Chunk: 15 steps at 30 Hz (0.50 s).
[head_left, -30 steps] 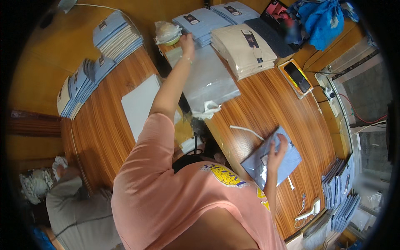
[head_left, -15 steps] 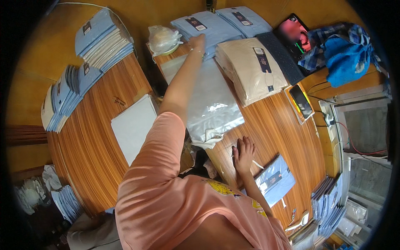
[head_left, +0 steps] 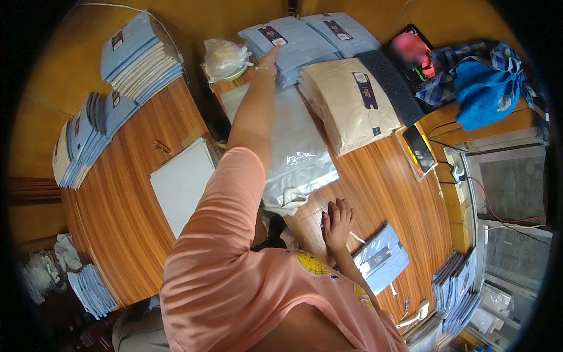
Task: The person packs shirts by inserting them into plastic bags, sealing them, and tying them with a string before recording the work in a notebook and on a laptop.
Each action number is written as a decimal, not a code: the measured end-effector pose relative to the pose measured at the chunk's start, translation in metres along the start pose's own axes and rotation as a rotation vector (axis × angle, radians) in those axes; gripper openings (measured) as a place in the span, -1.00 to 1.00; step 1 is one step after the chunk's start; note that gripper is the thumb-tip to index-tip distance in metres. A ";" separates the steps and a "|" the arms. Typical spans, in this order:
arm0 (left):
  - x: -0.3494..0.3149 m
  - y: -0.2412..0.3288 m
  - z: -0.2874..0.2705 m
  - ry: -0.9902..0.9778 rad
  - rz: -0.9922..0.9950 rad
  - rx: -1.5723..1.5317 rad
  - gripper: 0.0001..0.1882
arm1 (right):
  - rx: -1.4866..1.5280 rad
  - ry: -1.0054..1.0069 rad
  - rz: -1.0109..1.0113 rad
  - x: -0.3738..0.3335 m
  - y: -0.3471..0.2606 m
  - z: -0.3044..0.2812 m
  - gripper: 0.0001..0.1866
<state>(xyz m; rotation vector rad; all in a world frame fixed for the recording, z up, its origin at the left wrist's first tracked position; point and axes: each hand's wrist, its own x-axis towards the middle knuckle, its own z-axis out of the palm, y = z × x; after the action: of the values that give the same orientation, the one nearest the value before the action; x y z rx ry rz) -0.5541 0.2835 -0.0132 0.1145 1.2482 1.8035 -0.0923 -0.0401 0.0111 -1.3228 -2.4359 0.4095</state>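
My left arm stretches to the far side of the table, where my left hand [head_left: 267, 60] touches the near left edge of a pile of folded light-blue shirts [head_left: 300, 51] in clear wrap with dark labels. Its fingers are small and partly hidden, so their grip cannot be made out. Beneath that forearm lies a stack of clear plastic bags [head_left: 300, 141], with a crumpled white cloth [head_left: 287, 202] at its near end. My right hand [head_left: 338, 224] rests palm down on the wood, fingers stretched and holding nothing. Beside its wrist is a single wrapped blue shirt [head_left: 382, 258].
Beige packed shirts [head_left: 343, 105] stand right of the bags, near a phone [head_left: 418, 146] and a lit tablet [head_left: 412, 53]. White sheets [head_left: 183, 185] lie on the left table [head_left: 126, 223], below shirt stacks [head_left: 138, 58]. A bagged bowl [head_left: 226, 60] sits at the far edge.
The whole view has shifted slightly. My left fingers look straighter against the blue pile. My right hand stays on the table.
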 end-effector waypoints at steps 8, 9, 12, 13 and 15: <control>-0.017 0.012 -0.001 -0.152 -0.111 0.032 -0.30 | 0.021 -0.001 0.015 0.000 0.001 -0.001 -0.63; -0.023 0.012 0.004 -0.157 -0.158 0.019 -0.29 | 0.014 0.000 0.023 0.000 0.002 -0.001 -0.63; -0.030 0.012 0.012 -0.176 -0.120 0.013 -0.27 | 0.013 0.007 0.033 -0.001 0.003 0.000 -0.63; -0.030 0.010 0.014 -0.194 -0.109 -0.013 -0.28 | 0.013 0.010 0.038 -0.002 0.004 0.000 -0.63; -0.011 0.024 -0.011 -0.110 -0.024 -0.032 -0.31 | 0.033 -0.001 -0.002 0.002 -0.002 0.000 -0.63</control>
<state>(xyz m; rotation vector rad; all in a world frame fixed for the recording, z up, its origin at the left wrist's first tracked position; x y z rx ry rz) -0.5691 0.2662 0.0045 0.1771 1.1380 1.7717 -0.0945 -0.0393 0.0123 -1.3070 -2.4211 0.4480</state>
